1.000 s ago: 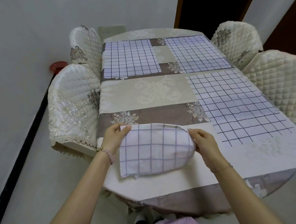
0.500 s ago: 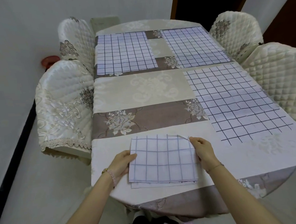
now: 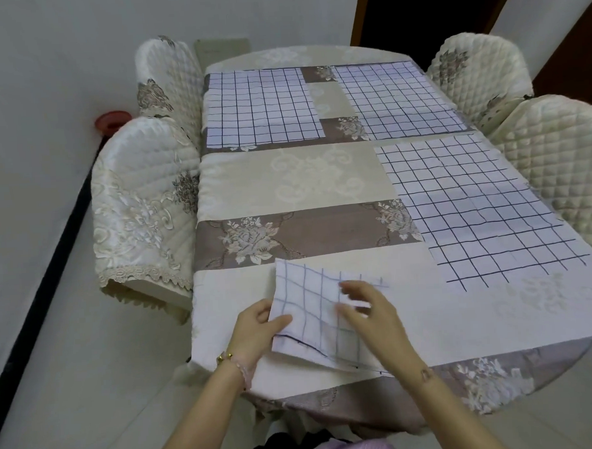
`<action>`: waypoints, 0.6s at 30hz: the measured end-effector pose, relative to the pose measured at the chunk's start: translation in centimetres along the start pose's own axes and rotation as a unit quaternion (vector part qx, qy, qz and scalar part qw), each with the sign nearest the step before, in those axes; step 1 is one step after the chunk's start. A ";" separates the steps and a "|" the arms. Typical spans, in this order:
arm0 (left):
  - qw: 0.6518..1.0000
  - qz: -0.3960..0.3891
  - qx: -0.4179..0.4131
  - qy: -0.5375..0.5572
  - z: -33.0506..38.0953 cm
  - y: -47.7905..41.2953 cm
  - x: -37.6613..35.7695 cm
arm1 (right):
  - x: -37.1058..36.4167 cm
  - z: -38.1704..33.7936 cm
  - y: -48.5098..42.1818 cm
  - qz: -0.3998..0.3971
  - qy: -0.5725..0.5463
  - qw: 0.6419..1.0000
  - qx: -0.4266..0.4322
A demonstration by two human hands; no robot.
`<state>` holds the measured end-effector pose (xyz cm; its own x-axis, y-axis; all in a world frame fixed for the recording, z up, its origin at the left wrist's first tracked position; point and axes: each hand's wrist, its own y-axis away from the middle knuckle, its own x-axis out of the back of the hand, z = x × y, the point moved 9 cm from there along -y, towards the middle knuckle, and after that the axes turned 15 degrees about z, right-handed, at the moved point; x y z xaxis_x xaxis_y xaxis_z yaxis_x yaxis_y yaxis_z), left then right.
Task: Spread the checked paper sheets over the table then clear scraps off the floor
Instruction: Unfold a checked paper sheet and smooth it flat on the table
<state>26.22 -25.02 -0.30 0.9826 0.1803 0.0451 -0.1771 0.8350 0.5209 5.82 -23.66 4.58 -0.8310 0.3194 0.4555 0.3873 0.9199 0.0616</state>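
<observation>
A folded checked paper sheet (image 3: 309,309) lies at the near left of the table (image 3: 285,187), its left side lifted. My left hand (image 3: 258,326) pinches that raised left edge between thumb and fingers. Blurred, with its fingers spread, my right hand (image 3: 367,309) lies over the sheet's right part; whether it grips is unclear. Three more checked sheets lie flat: one at the far left (image 3: 261,106), one at the far right (image 3: 397,98), one on the right side (image 3: 485,207).
Quilted chairs stand on the left (image 3: 139,205) (image 3: 166,73) and on the right (image 3: 475,70) (image 3: 558,155). A red object (image 3: 112,120) sits on the floor by the left wall. A dark doorway (image 3: 430,7) is beyond the table.
The folded sheet was laid flat on the table, then its left side was lifted by my left hand. My right hand moved from the sheet's right edge onto its top.
</observation>
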 end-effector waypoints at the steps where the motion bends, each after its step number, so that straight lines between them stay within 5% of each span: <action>1: 1.000 0.001 -0.002 0.019 0.5 0.3 -0.4 | -1.5 -0.9 1.0 -0.040 0.001 0.999 0.011; 5: 0.996 -0.031 0.010 0.084 2.1 1.6 -2.1 | -4.3 -2.0 3.0 -0.093 -0.033 0.995 -0.006; 13: 0.981 -0.150 0.007 0.121 3.8 3.5 -3.6 | -3.0 -1.9 1.7 -0.055 -0.098 0.993 -0.027; 18: 0.993 -0.094 -0.018 0.071 4.5 2.7 -2.6 | -0.9 -2.5 0.6 -0.006 -0.116 0.993 -0.010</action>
<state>23.42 -25.58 4.83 0.9809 0.0884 -0.1732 0.0052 0.8784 0.4778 7.83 -23.95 6.36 -0.9043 0.3547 0.2376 0.3828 0.9200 0.0834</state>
